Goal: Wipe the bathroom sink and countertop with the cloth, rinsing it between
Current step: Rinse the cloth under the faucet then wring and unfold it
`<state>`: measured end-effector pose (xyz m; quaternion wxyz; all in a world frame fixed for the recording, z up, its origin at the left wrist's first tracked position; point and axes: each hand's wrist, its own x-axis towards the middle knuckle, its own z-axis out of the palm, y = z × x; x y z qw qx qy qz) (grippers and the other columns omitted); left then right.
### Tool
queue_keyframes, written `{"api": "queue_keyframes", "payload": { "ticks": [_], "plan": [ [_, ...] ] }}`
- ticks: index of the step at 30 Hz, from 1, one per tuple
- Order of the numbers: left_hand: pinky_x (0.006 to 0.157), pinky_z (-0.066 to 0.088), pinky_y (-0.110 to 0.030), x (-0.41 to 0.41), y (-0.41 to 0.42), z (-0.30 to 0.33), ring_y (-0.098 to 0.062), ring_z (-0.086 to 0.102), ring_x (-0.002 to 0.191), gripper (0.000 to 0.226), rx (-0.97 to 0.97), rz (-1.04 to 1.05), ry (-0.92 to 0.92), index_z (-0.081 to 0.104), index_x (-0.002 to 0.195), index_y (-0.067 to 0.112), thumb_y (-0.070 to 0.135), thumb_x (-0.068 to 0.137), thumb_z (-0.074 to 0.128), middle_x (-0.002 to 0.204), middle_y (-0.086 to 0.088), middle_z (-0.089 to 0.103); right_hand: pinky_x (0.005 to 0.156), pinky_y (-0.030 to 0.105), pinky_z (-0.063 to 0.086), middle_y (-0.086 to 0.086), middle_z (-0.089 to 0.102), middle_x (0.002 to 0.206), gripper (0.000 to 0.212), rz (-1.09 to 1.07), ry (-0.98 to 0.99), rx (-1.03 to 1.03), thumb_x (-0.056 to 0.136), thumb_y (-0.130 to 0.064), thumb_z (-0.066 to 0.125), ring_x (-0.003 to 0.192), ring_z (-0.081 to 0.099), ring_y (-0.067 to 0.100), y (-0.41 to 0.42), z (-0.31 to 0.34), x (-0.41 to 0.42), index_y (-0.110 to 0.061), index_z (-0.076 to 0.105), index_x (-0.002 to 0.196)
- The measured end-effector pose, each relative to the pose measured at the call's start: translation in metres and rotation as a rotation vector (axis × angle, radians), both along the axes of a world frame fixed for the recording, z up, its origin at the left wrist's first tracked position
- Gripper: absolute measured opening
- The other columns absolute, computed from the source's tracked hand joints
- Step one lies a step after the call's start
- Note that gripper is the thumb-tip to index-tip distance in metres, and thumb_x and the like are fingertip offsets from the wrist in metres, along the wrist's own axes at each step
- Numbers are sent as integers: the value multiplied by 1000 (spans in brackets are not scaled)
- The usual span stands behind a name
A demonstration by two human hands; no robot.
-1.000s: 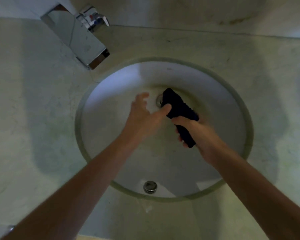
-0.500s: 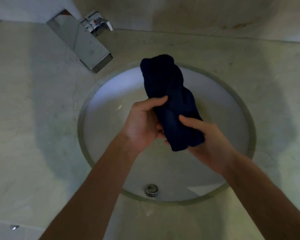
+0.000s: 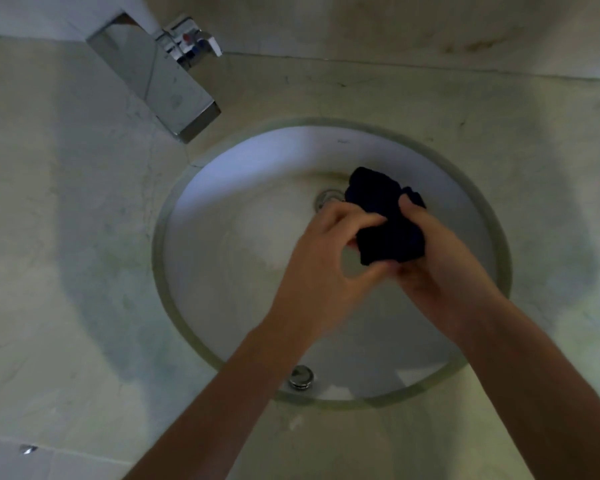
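Note:
A dark navy cloth is bunched into a small wad over the middle of the round white sink. My left hand pinches its lower left edge with thumb and fingers. My right hand grips the cloth from the right, thumb lying over its top. Both hands hover above the basin, just right of the drain, which the cloth partly covers. The pale marble countertop surrounds the sink.
A square chrome faucet with a lever handle stands at the back left, its spout ending over the sink's rim. No water is seen running. A chrome overflow cap sits on the basin's near wall.
The cloth, held up long and twisted half a second ago, is now squeezed into a compact wad and lowered toward the drain. Both hands moved right and closer together.

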<state>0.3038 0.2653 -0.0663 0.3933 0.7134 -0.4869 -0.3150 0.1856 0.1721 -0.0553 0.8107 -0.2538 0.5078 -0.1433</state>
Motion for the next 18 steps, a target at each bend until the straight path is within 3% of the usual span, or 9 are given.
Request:
{"api": "queue_keyframes", "payload": {
  "ticks": [2,4,7,10,12,14,16,18],
  "plan": [
    [90,57,-31,3,-4,-4,-12,66,104,32,-95,159,65,74,113,11,15,82,79,112,0,65,102,40,49,6,70,128,51,3,-80,-26,101,-50,45,117,68,21,1,1,3,-17,58,138],
    [85,56,-22,7,-9,1,-7,68,98,20,-107,265,92,77,107,11,8,88,72,105,2,71,104,42,47,2,71,127,62,38,-114,-53,95,-61,43,117,68,19,2,3,5,-23,54,142],
    [75,51,-12,19,-15,10,1,68,86,14,-18,344,76,76,101,17,12,96,64,92,11,74,99,41,51,1,77,113,75,130,3,-141,79,-72,48,105,74,20,4,7,3,-30,52,140],
    [72,51,-11,34,-21,20,-1,67,85,15,22,313,79,73,98,16,15,100,58,89,11,73,83,26,55,-13,76,101,58,267,328,-513,70,-81,57,89,72,1,-2,14,-4,-40,63,111],
    [71,50,-9,42,-22,30,0,65,87,15,12,229,32,72,99,15,12,100,58,89,13,71,73,11,49,-16,66,113,60,279,490,-822,74,-80,64,91,63,-10,-16,17,-13,-40,59,118],
    [73,50,-9,47,-23,43,3,64,88,16,17,119,-11,73,99,15,10,99,58,89,17,70,79,7,47,-15,57,126,71,296,455,-1013,75,-68,68,104,56,-14,-32,27,-17,-39,50,137],
    [75,52,-13,49,-25,54,2,65,91,18,5,35,-30,73,100,15,9,98,57,91,16,71,96,15,47,-18,57,132,80,436,304,-1134,72,-60,74,118,55,-8,-41,38,-12,-36,47,144],
    [76,55,-19,50,-29,64,-2,68,93,21,-24,12,-15,73,104,19,11,99,54,94,13,73,102,24,49,-19,62,129,80,613,203,-1180,72,-54,79,119,58,-3,-41,45,0,-31,51,143]
  ]
}}
